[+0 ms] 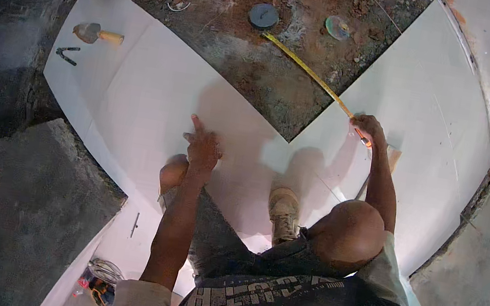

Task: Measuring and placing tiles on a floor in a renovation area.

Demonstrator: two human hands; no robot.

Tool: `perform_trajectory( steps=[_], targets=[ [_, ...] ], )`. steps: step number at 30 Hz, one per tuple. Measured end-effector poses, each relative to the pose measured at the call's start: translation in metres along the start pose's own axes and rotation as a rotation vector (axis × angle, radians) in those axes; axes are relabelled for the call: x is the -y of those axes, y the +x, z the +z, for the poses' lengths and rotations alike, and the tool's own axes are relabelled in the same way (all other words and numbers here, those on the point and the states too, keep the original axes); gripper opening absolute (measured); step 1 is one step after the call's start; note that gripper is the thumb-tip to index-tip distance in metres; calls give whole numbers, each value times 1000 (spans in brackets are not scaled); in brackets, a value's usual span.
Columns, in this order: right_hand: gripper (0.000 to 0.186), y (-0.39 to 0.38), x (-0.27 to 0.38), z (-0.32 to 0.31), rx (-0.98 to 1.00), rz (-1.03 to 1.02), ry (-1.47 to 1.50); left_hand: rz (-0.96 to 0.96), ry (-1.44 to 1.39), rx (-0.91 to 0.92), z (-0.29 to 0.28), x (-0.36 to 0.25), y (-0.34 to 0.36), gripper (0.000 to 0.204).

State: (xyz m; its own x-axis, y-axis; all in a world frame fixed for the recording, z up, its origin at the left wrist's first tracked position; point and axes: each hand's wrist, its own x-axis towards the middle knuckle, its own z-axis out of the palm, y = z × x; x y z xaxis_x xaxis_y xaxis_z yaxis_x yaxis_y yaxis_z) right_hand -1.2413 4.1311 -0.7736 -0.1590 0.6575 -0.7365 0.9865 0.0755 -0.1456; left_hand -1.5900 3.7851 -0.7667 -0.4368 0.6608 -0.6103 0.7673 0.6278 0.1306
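Note:
My right hand (367, 127) grips an orange tape measure (364, 139) over the pale tiles on the right. Its yellow blade (307, 73) stretches across bare soil to beside a dark round lid (263, 16). My left hand (201, 145) is over the large pale tile (149, 88), index finger extended and the others loosely apart, with nothing visible in it. The tiles border an angular opening of dirt (273, 102). I am squatting, one boot (283, 214) on the tiles.
A trowel (99, 34) and black pliers-like tool (67, 54) lie at upper left. A small translucent disc (337, 28) sits on the dirt. Grey concrete (36, 202) edges both sides. Coiled cable (104, 270) and dark tools (100, 294) lie at lower left. A strip (393, 158) lies behind my right arm.

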Motion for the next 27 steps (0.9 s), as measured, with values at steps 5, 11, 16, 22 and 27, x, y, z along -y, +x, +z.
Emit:
perform_trajectory(
  steps=[5, 11, 16, 22, 27],
  targets=[
    [22, 9, -12, 22, 9, -80, 187, 91, -2, -120, -4, 0, -1, 65],
    [16, -70, 37, 94, 372, -341, 824, -62, 101, -75, -19, -1, -13, 58],
    [28, -158, 64, 139, 769, -342, 755, 168, -709, -96, -11, -5, -9, 40],
    [32, -149, 67, 156, 676, -456, 812, 312, -1370, 364, 27, -93, -57, 42],
    [36, -136, 73, 167, 573, -401, 761, 123, -1465, 181, 59, -126, -90, 47]
  ],
)
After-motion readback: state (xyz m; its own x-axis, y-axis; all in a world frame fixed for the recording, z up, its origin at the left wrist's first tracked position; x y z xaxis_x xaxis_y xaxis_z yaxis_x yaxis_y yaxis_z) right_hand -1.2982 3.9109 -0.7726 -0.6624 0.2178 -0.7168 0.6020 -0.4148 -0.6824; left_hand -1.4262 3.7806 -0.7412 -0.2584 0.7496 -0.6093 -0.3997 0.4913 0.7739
